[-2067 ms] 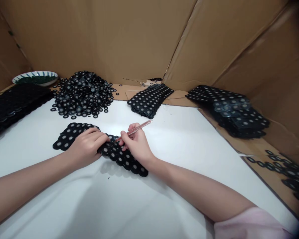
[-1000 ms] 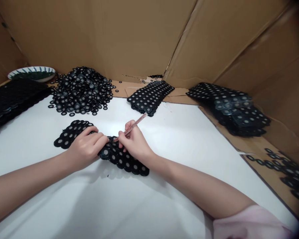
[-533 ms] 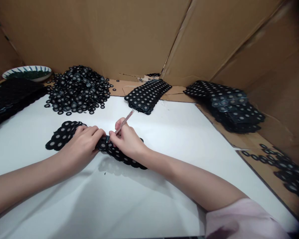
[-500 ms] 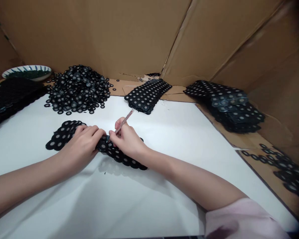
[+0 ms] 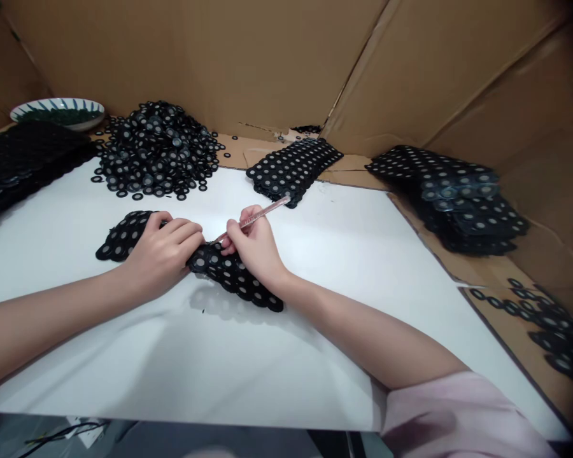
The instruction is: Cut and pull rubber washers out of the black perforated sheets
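My left hand (image 5: 166,254) is closed over the middle of a bent black sheet of joined rings (image 5: 243,280) with pale round centres. The sheet's left part shows beyond my knuckles, and its right part slopes down toward the white tabletop. My right hand (image 5: 258,248) pinches a slim, pinkish, pen-like tool (image 5: 272,207), its rear end pointing up and right. The tool's thin tip is at the sheet's upper edge, close to my left fingertips. What exactly the tip touches is too small to make out.
A heap of loose black rings (image 5: 160,152) lies at the back left, near a patterned dish (image 5: 57,114) of dark green bits. Stacks of similar sheets stand at the far left (image 5: 28,159), back middle (image 5: 296,165) and right (image 5: 463,197). Cardboard walls (image 5: 267,63) enclose the back.
The tool has swung lower toward the right, and its thin tip now shows at the sheet's upper edge. My right hand has turned with it. The camera view has shifted, showing the table's front edge.
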`<action>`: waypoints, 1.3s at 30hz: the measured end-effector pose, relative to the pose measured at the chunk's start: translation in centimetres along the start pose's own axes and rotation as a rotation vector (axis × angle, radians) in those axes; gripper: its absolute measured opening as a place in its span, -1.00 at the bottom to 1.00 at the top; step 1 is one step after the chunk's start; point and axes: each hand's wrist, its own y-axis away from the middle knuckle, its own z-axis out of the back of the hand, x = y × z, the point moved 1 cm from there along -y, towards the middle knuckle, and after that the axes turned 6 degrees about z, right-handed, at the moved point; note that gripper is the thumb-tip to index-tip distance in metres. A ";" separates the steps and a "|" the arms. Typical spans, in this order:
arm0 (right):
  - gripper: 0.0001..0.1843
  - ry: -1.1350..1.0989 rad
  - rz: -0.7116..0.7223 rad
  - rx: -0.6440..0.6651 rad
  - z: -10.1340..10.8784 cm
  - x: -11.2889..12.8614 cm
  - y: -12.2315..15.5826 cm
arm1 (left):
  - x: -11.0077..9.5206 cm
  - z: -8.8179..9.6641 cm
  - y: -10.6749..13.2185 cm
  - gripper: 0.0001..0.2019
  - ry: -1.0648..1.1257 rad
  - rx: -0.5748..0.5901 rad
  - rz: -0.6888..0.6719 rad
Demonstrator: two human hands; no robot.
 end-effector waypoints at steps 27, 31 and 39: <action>-0.84 0.011 -0.169 -0.076 -0.2 0.2 -0.7 | 0.8 -0.7 -0.3 -0.90 0.048 -0.041 -0.010; -0.84 0.026 -0.162 -0.086 -0.3 0.1 -0.6 | 0.7 -0.6 -0.3 -0.89 0.039 -0.049 -0.015; -0.86 0.253 0.008 0.028 -0.5 -0.3 0.0 | 0.4 -0.5 -0.5 -0.85 -0.035 -0.101 -0.014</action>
